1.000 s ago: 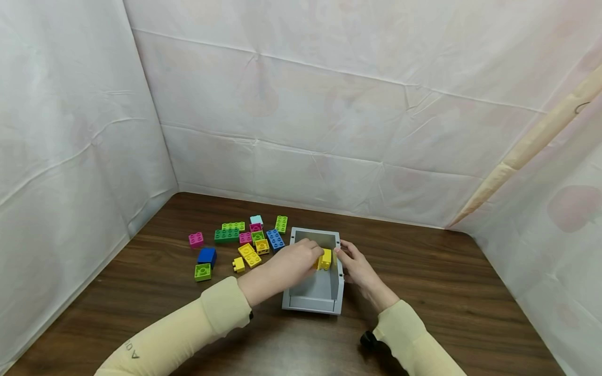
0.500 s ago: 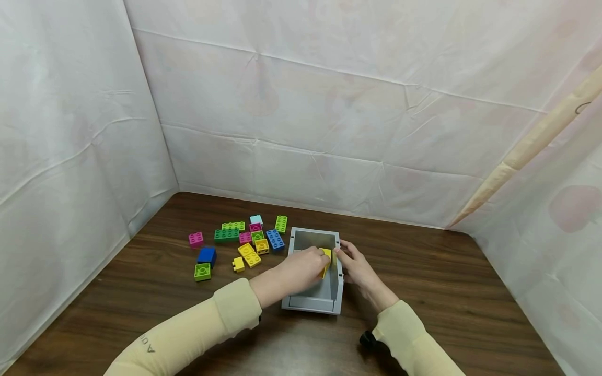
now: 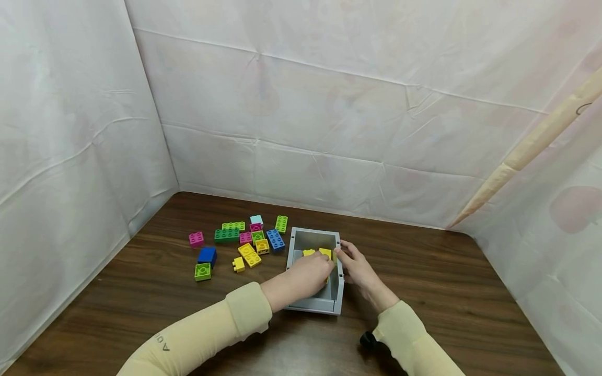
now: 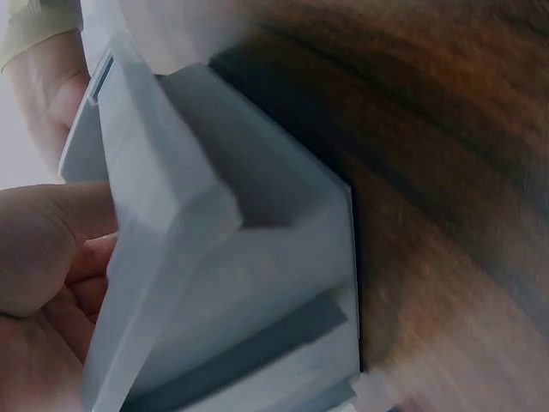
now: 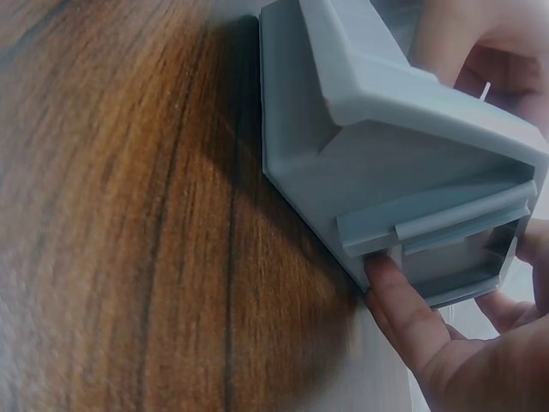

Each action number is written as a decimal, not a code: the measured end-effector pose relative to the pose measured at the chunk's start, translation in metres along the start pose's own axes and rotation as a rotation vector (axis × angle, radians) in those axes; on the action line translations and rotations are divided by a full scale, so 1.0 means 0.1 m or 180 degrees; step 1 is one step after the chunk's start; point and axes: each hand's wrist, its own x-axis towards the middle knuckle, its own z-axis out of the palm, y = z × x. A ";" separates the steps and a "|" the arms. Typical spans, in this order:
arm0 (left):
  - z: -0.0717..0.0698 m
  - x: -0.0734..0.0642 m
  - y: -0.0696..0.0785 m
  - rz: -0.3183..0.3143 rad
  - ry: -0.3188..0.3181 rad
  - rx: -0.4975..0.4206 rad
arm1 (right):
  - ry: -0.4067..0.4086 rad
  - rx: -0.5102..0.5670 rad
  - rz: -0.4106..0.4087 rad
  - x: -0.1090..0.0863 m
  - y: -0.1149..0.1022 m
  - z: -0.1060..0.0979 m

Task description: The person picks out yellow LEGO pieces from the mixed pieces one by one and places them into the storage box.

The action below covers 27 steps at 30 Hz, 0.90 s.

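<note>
A grey plastic bin (image 3: 314, 304) with a low front stands on the table, several yellow building bricks (image 3: 325, 253) inside it. My left hand (image 3: 308, 274) reaches into the bin from the left, fingers curled at a yellow brick near the right wall. Its fingertips are mostly hidden, and in the left wrist view the bin's wall covers what the left hand (image 4: 43, 266) holds. With the thumb at the rim and fingers along the outside, my right hand (image 3: 359, 269) grips the bin's right wall. In the right wrist view, fingertips (image 5: 390, 287) touch the ridged outer side.
Left of the bin lie loose bricks: a blue one (image 3: 275, 239), a dark green one (image 3: 227, 235), a pink one (image 3: 196, 239), yellow plates (image 3: 250, 255) and several others. The wooden table (image 3: 437, 292) ends at pale cloth walls (image 3: 301, 130) behind and beside it.
My left hand has shifted right and toward the bin's front, uncovering yellow bricks further back. The right hand, the bin and the loose bricks have stayed in place.
</note>
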 end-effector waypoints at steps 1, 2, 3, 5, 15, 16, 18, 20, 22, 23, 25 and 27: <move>0.01 0.00 0.01 0.0000 0.0005 0.0023 | 0.0001 -0.0002 0.0002 0.00 0.00 0.00; 0.03 0.01 0.01 0.0002 0.0013 0.0044 | 0.0008 0.0001 0.0010 0.00 -0.01 0.00; 0.04 0.01 0.02 0.0007 0.0026 0.0072 | 0.0007 0.0002 0.0015 -0.01 -0.02 0.00; 0.06 0.02 0.02 0.0026 0.0054 0.0141 | 0.0003 0.0014 0.0015 -0.05 -0.07 0.01; 0.17 0.03 0.04 0.0012 0.0126 0.0242 | -0.0007 -0.0012 -0.0016 -0.22 -0.26 0.06; 0.17 0.03 0.04 0.0005 0.0121 0.0244 | -0.0003 -0.0010 -0.0005 -0.21 -0.26 0.06; 0.18 0.04 0.04 -0.0013 0.0103 0.0247 | 0.0006 -0.0012 0.0023 -0.17 -0.22 0.05; 0.19 0.04 0.04 -0.0035 0.0087 0.0241 | 0.0017 -0.0013 0.0041 -0.11 -0.16 0.04; 0.19 0.04 0.04 -0.0056 0.0078 0.0225 | 0.0028 -0.0018 0.0046 -0.05 -0.08 0.02; 0.19 0.04 0.04 -0.0067 0.0077 0.0213 | 0.0027 -0.0020 0.0047 -0.03 -0.05 0.02; 0.18 0.03 0.04 -0.0084 0.0086 0.0181 | 0.0033 -0.0030 0.0044 0.00 -0.01 0.01; 0.15 0.01 0.03 -0.0105 0.0108 0.0123 | 0.0042 -0.0051 0.0041 0.01 0.01 0.00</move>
